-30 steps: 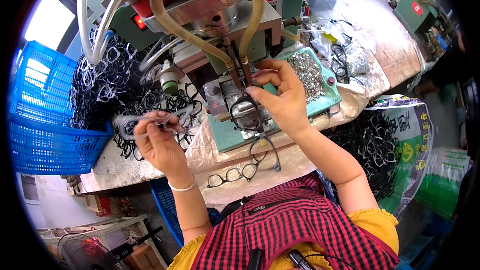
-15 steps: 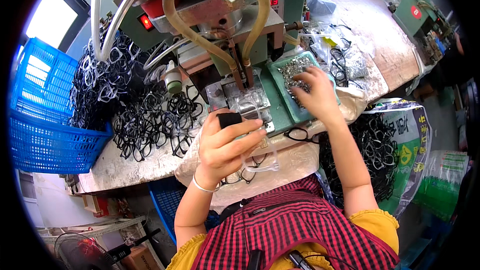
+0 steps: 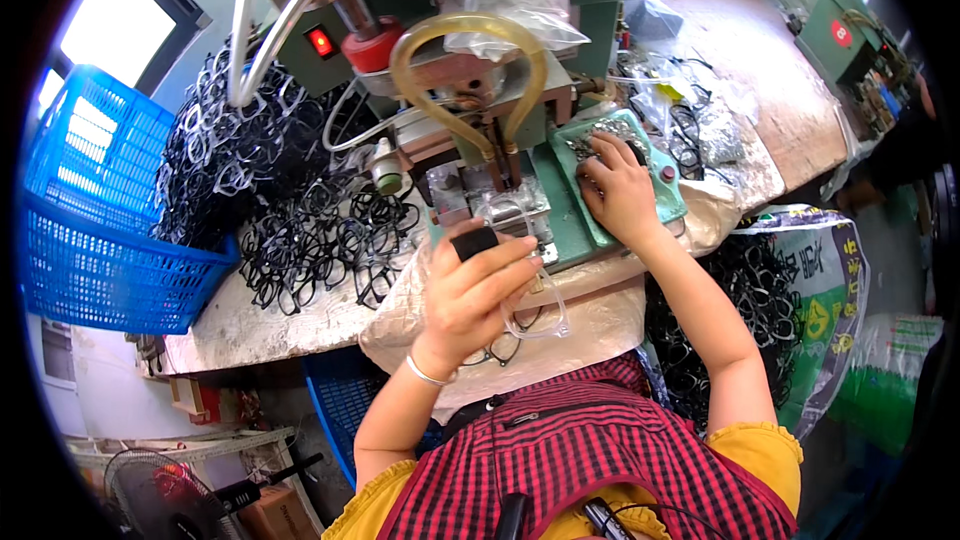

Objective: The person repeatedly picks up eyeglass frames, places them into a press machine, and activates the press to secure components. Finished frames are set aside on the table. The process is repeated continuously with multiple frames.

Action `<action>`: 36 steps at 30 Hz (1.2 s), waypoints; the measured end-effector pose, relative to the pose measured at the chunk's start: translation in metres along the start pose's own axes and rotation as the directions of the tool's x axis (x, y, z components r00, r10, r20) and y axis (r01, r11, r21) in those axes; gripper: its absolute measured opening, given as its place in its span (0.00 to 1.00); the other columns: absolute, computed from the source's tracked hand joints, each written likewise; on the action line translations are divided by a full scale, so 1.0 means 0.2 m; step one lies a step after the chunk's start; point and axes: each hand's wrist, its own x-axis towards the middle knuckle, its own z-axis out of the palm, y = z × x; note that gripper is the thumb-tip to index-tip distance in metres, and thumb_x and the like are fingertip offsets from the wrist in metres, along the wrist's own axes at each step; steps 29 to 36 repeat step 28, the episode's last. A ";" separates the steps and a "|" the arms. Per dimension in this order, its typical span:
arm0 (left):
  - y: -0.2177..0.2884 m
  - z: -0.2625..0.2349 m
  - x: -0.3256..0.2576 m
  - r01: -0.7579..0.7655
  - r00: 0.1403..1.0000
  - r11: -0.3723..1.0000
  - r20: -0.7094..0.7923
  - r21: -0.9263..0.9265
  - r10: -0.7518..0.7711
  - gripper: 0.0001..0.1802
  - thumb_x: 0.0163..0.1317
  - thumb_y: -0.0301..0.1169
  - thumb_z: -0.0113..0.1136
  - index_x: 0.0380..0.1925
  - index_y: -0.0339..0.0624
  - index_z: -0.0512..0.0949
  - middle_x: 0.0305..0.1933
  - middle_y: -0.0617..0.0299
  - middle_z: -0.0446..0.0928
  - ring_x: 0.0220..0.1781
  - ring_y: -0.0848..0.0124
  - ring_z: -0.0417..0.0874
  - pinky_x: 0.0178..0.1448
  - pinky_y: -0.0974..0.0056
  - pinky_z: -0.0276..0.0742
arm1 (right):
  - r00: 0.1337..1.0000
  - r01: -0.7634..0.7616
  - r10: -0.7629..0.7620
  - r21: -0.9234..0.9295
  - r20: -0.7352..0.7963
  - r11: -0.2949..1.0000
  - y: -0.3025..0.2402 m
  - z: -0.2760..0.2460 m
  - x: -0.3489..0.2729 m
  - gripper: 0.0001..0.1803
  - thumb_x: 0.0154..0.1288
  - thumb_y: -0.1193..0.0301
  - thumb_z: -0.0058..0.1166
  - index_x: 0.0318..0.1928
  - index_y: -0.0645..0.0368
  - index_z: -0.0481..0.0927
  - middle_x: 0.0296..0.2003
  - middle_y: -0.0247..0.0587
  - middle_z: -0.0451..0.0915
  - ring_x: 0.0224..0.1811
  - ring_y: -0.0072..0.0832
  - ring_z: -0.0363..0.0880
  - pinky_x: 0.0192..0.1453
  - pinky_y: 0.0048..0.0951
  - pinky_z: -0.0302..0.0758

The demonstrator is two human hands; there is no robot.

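Note:
My left hand (image 3: 470, 285), a black band round one finger, is closed on a clear plastic eyeglass frame (image 3: 563, 322). Part of that frame lies at the metal fixture (image 3: 515, 208) under the press's twin prongs (image 3: 502, 168); my fingers hide some of it. My right hand (image 3: 622, 195) has its fingers curled down into a green tray (image 3: 672, 202) to the right of the fixture. Small shiny metal parts (image 3: 612, 127) fill the tray's far end. Whatever is between my right fingertips is too small or hidden to make out.
A looped yellowish hose (image 3: 405, 55) hangs over the press. Black and clear eyeglass frames (image 3: 320, 240) are heaped on the left of the bench, beside blue baskets (image 3: 110, 270). A sack of dark frames (image 3: 720, 310) stands at the right. Plastic bags (image 3: 715, 130) lie behind the tray.
My right hand has lowered into the tray, and its spread fingers have curled in. My left hand keeps its hold on the clear frame. The whole view has shifted slightly.

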 end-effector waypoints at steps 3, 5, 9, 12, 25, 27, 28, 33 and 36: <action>0.10 0.05 -0.15 0.141 0.985 0.990 -0.102 -0.015 -0.142 0.27 0.51 0.27 0.75 0.54 0.42 0.81 0.60 0.52 0.82 0.61 0.52 0.82 0.66 0.49 0.75 | 0.999 0.041 -0.042 -0.080 -0.016 0.996 0.07 0.04 0.05 0.07 0.58 0.78 0.59 0.38 0.60 0.80 0.52 0.50 0.81 0.60 0.49 0.77 0.55 0.46 0.78; 0.15 0.00 -0.30 0.182 0.969 0.983 -0.172 0.025 -0.175 0.31 0.48 0.24 0.75 0.56 0.39 0.79 0.60 0.48 0.81 0.63 0.48 0.81 0.64 0.51 0.76 | 0.988 -0.093 0.098 0.043 -0.119 0.995 0.06 0.01 0.05 0.05 0.60 0.77 0.59 0.38 0.61 0.81 0.40 0.49 0.84 0.47 0.49 0.83 0.51 0.45 0.79; 0.09 -0.28 -0.38 0.456 0.811 0.874 -0.484 0.169 -0.330 0.22 0.57 0.16 0.63 0.53 0.37 0.79 0.53 0.51 0.84 0.56 0.56 0.84 0.65 0.55 0.75 | 0.886 -0.423 0.451 0.209 -0.107 0.882 0.10 -0.04 -0.03 0.06 0.62 0.74 0.62 0.40 0.61 0.83 0.35 0.45 0.86 0.38 0.41 0.86 0.46 0.36 0.79; -0.06 -0.51 -0.27 0.586 0.697 0.790 -0.610 0.181 -0.377 0.12 0.63 0.18 0.60 0.47 0.31 0.82 0.52 0.52 0.84 0.55 0.61 0.83 0.66 0.56 0.74 | 0.903 -0.383 0.420 0.276 -0.087 0.881 0.08 -0.05 -0.03 0.06 0.61 0.76 0.62 0.39 0.61 0.84 0.36 0.44 0.86 0.39 0.39 0.85 0.48 0.34 0.79; -0.93 -0.15 -0.52 0.608 0.758 0.428 -0.328 0.669 -0.564 0.09 0.52 0.33 0.70 0.33 0.44 0.87 0.66 0.49 0.77 0.56 0.48 0.77 0.64 0.51 0.70 | 0.908 -0.353 0.394 0.244 -0.143 0.903 0.05 -0.14 -0.15 0.06 0.60 0.79 0.62 0.39 0.62 0.87 0.37 0.46 0.86 0.41 0.39 0.84 0.49 0.36 0.78; -0.89 -0.19 -0.54 0.599 0.794 0.522 -0.364 0.608 -0.487 0.06 0.57 0.31 0.69 0.34 0.44 0.88 0.68 0.48 0.75 0.70 0.45 0.72 0.67 0.52 0.69 | 0.878 -0.405 0.450 0.245 -0.165 0.881 0.09 -0.18 -0.26 0.06 0.61 0.80 0.61 0.38 0.61 0.87 0.38 0.45 0.87 0.42 0.39 0.85 0.58 0.37 0.77; -0.90 -0.22 -0.57 0.631 0.774 0.564 -0.382 0.533 -0.505 0.08 0.59 0.32 0.69 0.38 0.43 0.87 0.68 0.46 0.75 0.71 0.45 0.71 0.70 0.53 0.66 | 0.845 -0.470 0.517 0.270 -0.137 0.840 0.08 -0.22 -0.28 0.06 0.62 0.81 0.61 0.37 0.60 0.87 0.39 0.44 0.88 0.44 0.37 0.85 0.64 0.37 0.75; -0.90 -0.22 -0.57 0.631 0.774 0.564 -0.382 0.533 -0.505 0.08 0.59 0.32 0.69 0.38 0.43 0.87 0.68 0.46 0.75 0.71 0.45 0.71 0.70 0.53 0.66 | 0.845 -0.470 0.517 0.270 -0.137 0.840 0.08 -0.22 -0.28 0.06 0.62 0.81 0.61 0.37 0.60 0.87 0.39 0.44 0.88 0.44 0.37 0.85 0.64 0.37 0.75; -0.90 -0.22 -0.57 0.631 0.774 0.564 -0.382 0.533 -0.505 0.08 0.59 0.32 0.69 0.38 0.43 0.87 0.68 0.46 0.75 0.71 0.45 0.71 0.70 0.53 0.66 | 0.845 -0.470 0.517 0.270 -0.137 0.840 0.08 -0.22 -0.28 0.06 0.62 0.81 0.61 0.37 0.60 0.87 0.39 0.44 0.88 0.44 0.37 0.85 0.64 0.37 0.75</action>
